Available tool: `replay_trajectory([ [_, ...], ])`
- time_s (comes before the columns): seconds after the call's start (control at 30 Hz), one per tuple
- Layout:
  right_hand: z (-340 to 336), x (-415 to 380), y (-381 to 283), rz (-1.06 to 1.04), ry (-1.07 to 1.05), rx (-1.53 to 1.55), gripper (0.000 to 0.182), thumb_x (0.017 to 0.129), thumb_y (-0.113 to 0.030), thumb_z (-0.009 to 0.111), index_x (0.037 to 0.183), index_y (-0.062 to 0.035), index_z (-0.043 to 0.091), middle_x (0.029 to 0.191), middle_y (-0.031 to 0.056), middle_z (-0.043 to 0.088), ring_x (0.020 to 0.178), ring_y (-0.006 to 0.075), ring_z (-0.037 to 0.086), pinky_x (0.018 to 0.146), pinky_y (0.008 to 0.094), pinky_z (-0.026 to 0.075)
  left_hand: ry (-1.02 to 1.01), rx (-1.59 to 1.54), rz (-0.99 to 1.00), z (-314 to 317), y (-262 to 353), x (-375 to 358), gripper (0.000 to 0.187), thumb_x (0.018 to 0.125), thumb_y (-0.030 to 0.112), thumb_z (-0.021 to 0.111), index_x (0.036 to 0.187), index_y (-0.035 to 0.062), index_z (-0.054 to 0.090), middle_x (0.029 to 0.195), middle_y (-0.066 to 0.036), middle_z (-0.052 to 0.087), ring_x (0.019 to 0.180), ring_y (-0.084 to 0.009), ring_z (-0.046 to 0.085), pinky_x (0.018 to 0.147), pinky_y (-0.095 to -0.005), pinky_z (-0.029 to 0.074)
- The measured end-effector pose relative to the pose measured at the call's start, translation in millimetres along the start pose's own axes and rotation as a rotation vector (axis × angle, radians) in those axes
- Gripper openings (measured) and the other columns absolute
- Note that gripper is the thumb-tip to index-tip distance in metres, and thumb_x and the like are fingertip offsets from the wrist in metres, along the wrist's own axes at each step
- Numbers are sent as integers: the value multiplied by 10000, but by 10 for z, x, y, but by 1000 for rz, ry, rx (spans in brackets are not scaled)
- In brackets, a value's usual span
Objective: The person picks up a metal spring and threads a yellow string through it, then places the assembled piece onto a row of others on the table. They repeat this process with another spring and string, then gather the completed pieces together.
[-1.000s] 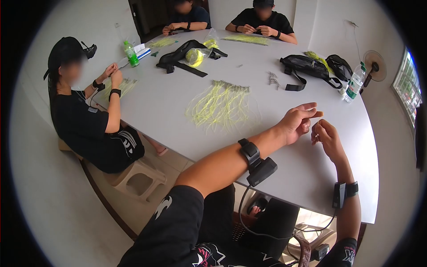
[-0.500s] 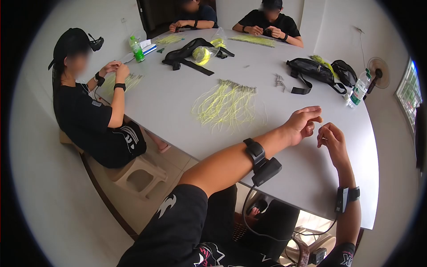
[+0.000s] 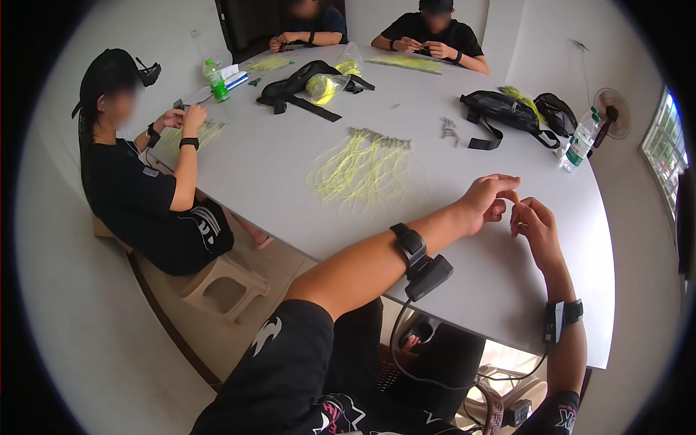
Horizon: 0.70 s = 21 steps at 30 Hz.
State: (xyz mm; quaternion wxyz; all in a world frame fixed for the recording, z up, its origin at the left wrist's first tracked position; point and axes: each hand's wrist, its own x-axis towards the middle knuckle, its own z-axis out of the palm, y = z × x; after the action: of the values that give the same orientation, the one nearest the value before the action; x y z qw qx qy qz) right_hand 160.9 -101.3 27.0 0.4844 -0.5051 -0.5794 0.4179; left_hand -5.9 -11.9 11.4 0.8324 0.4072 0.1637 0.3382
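Observation:
My left hand [image 3: 486,204] is over the right part of the table, its fingers curled and thumb near the index fingertip. Close by, my right hand [image 3: 535,223] pinches thumb to fingers, and its fingertips meet those of my left hand. Whatever sits between the fingertips is too small to make out. Beyond my left forearm lies a fanned bundle of yellow-green lines [image 3: 361,170], with small grey metal-looking pieces along its far end. A small pile of similar grey pieces [image 3: 449,132] rests farther right.
On the grey-white table [image 3: 283,196] lie a black waist bag [image 3: 500,116], a black strapped bag [image 3: 297,87] and a yellow spool [image 3: 320,88] in plastic. A water bottle [image 3: 580,141] stands right, a green bottle [image 3: 216,81] left. Several people sit around, handling yellow lines. Cables hang from my wrist devices.
My right hand has moved in toward my left, so the fingertips now meet. The view has shifted slightly. At the left, the person's hands have shifted a little.

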Motion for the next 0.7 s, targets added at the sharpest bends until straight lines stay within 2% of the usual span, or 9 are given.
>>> replay_trajectory([
  [0.03,-6,-5,-3,-2,37,8,249,1066,-244,535,935,-42,596,824,21,608,735,108,587,682,274,498,-2,-2,-5,-8,-1,-2,320,922,338,734,1093,124,569,837,-5,647,546,-54,390,505,-231,296],
  [0.1,-26,3,29,0,75,2,254,1067,-257,536,942,-46,599,824,17,607,736,105,586,678,270,496,13,3,11,-22,10,-1,353,927,332,725,1146,100,573,999,-67,709,569,-72,437,517,-232,335],
  [0.2,-38,22,61,-1,117,-4,263,1068,-278,539,949,-52,606,825,10,608,740,101,587,673,264,491,21,43,26,-8,1,-7,377,934,314,712,1191,80,568,1087,-91,703,603,-83,480,534,-228,362],
  [0.37,-51,47,92,17,178,-6,231,1058,-262,566,966,-55,611,840,5,614,762,99,594,664,267,499,35,95,43,-28,-6,18,390,943,302,696,1227,68,566,1115,-92,683,645,-90,513,557,-238,394],
  [0.43,-89,68,102,-72,236,-92,181,1035,-221,613,1030,-40,613,958,37,643,845,113,618,678,272,526,27,78,27,-43,-5,16,390,946,301,690,1234,68,567,1112,-91,675,653,-92,516,565,-243,404],
  [0.47,-122,80,81,-78,250,-88,181,1035,-221,613,1030,-40,613,958,37,643,845,113,618,678,272,526,45,78,38,-52,-1,22,384,949,300,685,1230,67,568,1088,-91,665,651,-94,514,567,-251,411],
  [0.53,-86,28,-116,-359,372,-400,201,1009,-185,656,1127,-29,607,1107,75,645,950,131,625,703,279,550,55,84,37,-34,-26,44,377,952,300,679,1226,66,569,1064,-91,654,649,-96,511,570,-259,417],
  [0.57,-88,-2,-223,-414,383,-386,279,999,-178,671,1222,-28,594,1191,97,633,1016,148,618,726,286,558,52,73,42,-41,-31,53,368,955,300,674,1216,63,572,1044,-93,643,647,-97,508,571,-260,420],
  [0.7,93,-206,-880,-764,305,-332,562,905,-161,736,1405,-31,518,1237,132,631,1024,186,630,794,326,565,44,94,57,-16,-8,0,332,957,288,661,1178,53,581,1007,-99,622,640,-100,499,575,-262,422],
])
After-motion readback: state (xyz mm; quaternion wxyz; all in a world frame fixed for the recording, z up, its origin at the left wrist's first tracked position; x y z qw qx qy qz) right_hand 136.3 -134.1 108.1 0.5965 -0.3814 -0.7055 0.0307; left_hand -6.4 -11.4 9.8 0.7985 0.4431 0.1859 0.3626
